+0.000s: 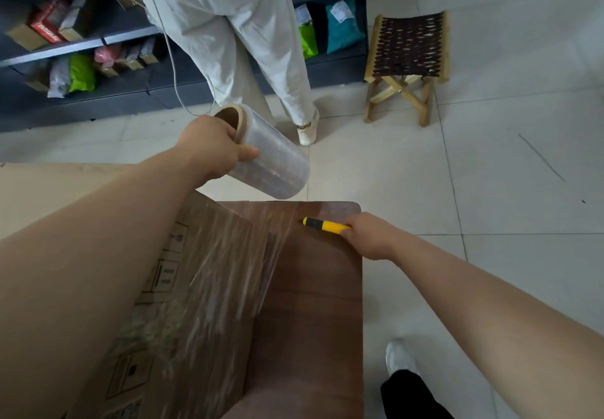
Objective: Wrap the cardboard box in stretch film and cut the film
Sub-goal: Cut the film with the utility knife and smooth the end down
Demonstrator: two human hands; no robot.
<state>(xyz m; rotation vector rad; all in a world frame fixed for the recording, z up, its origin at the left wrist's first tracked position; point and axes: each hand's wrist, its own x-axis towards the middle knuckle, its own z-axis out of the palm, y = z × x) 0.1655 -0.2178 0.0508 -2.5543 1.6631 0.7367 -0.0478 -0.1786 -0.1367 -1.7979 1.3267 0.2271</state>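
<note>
Left fingers point(245, 153) curled round film roll point(277, 163); right fingers point(354, 230) gripping yellow cutter point(322, 224); brown table point(310, 320), tiled floor point(490, 173), stool point(408, 46), shelves point(81, 42)

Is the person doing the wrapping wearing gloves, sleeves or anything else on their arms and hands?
No. The left hand and the right hand are bare, with no gloves. Both forearms are uncovered as far as the view shows: no sleeve, cuff, watch or bracelet is visible. No rings or markings can be made out.
</note>
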